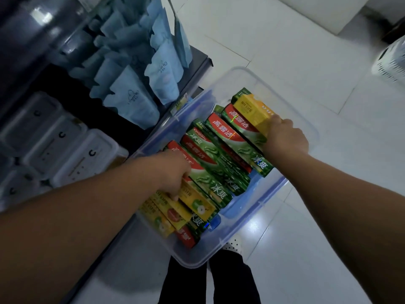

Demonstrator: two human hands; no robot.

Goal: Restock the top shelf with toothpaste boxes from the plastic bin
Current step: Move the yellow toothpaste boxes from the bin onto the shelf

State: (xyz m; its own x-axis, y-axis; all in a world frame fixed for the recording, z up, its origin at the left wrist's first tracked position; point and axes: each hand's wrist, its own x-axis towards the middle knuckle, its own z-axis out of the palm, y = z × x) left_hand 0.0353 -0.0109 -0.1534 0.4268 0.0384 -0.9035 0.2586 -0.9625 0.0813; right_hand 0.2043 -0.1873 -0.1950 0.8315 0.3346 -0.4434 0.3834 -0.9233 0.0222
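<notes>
A clear plastic bin (291,102) with blue latches sits on the white floor, filled with several toothpaste boxes. Green-and-red boxes (210,159) lie side by side across its middle; yellow boxes lie at both ends. My left hand (173,172) reaches into the near-left end, fingers curled round a yellow box (197,200). My right hand (285,139) is at the far-right end, gripping the end of another yellow box (252,110). The top shelf is out of view.
A dark shelf unit (197,60) stands to the left, holding blue pouches (131,102) and, lower, white lidded containers (65,145). A white perforated basket (392,60) is at the far right. My legs and a shoe (234,244) are below the bin.
</notes>
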